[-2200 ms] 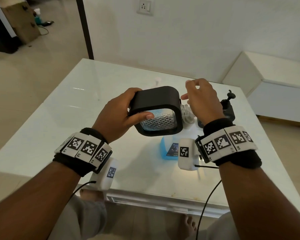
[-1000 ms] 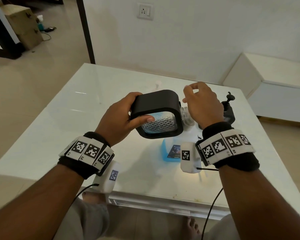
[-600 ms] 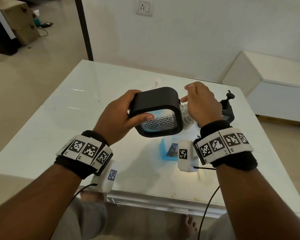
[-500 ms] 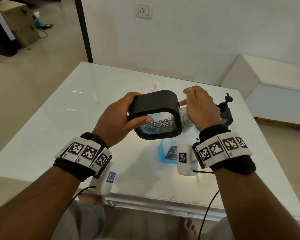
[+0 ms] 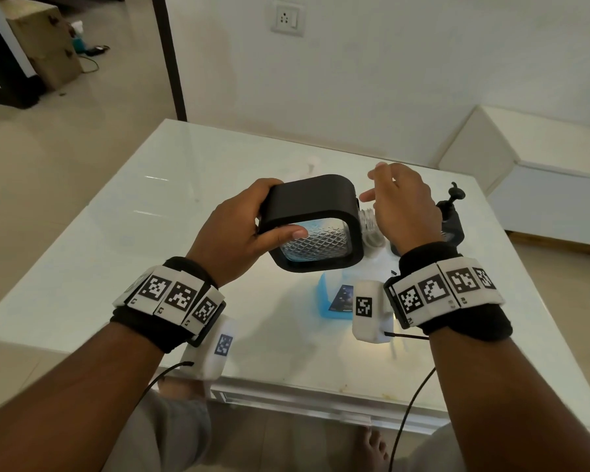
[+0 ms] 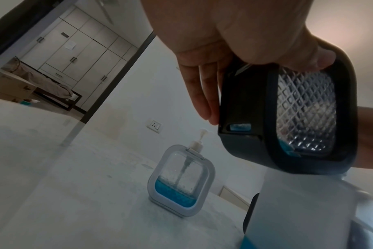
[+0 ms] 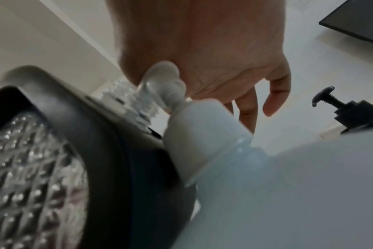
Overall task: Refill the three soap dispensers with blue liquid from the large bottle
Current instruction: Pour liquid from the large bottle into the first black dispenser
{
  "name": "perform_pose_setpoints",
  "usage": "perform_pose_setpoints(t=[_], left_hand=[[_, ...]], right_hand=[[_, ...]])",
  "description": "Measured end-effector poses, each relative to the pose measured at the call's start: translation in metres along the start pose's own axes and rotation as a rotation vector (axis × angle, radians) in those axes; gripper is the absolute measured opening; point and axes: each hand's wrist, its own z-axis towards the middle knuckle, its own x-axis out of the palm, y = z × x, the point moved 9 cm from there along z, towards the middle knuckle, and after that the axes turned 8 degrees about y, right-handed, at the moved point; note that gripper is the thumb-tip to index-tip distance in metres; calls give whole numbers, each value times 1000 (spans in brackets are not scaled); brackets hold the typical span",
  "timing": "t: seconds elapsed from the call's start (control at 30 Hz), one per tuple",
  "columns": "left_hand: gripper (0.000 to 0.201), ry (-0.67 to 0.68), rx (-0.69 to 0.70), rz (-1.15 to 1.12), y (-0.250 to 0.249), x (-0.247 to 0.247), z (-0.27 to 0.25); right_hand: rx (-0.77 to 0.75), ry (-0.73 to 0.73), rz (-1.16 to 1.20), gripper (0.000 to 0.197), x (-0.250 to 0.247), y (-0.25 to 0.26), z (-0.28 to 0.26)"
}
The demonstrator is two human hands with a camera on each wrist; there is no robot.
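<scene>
My left hand (image 5: 252, 219) grips a black-framed soap dispenser (image 5: 314, 202) with diamond-patterned clear glass, held on its side in the air, thumb on the glass face. Its clear threaded neck (image 5: 370, 223) points right and has no pump on it. A little blue liquid sits in its low corner (image 6: 287, 150). My right hand (image 5: 375, 182) hovers just beyond the neck with fingers loosely spread, holding nothing. The large bottle (image 5: 338, 294) of blue liquid stands on the table under the dispenser; its white nozzle (image 7: 164, 79) is close to my right palm.
A white-framed dispenser (image 6: 181, 182), partly filled with blue, stands farther back on the white glass table (image 5: 150, 233). A black pump dispenser (image 5: 452, 219) stands to the right, behind my right hand. A white bench (image 5: 542, 172) sits beyond the table's right side.
My right hand's fingers, which were pinched at the dispenser's neck, have lifted off and spread. My left hand still holds the black dispenser in about the same place.
</scene>
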Motion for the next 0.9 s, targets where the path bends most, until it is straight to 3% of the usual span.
perform_pose_setpoints(t=[0.2, 0.6, 0.9], left_hand=[[65, -4, -14, 2, 0, -1, -1], [66, 14, -4, -1, 0, 0, 0], [64, 6, -2, -18, -1, 1, 0]], right_hand=[[-6, 10, -11, 23, 4, 3, -1], [18, 132, 63, 49, 8, 9, -5], [1, 101, -82, 38, 6, 10, -8]])
